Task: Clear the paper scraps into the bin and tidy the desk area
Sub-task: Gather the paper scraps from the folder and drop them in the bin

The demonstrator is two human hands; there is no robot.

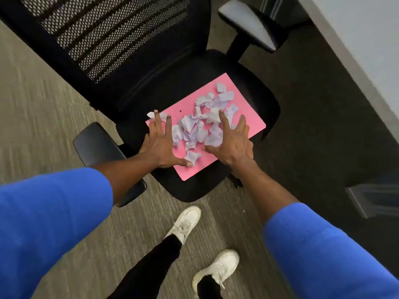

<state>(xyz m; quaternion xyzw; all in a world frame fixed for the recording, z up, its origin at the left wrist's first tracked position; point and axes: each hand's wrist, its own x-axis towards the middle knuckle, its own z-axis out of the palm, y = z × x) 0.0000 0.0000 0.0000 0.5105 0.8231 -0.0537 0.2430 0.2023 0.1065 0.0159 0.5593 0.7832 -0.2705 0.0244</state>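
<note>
Several torn pale lilac paper scraps [201, 128] lie heaped on a pink sheet [248, 114] that rests on the black seat of an office chair [265, 100]. My left hand [160, 145] lies flat with its fingers spread on the sheet's left edge, its thumb touching the nearest scrap. On the right side of the pile my right hand [232, 142] is spread too, with its fingertips on the scraps. Neither hand holds anything. No bin is in view.
The chair's mesh back [103, 33] rises at the upper left, and its armrests [98, 145] [248, 24] flank the seat. A white desk edge [354, 46] runs along the right. Grey carpet [43, 100] lies all around, with my white shoes [185, 223] below.
</note>
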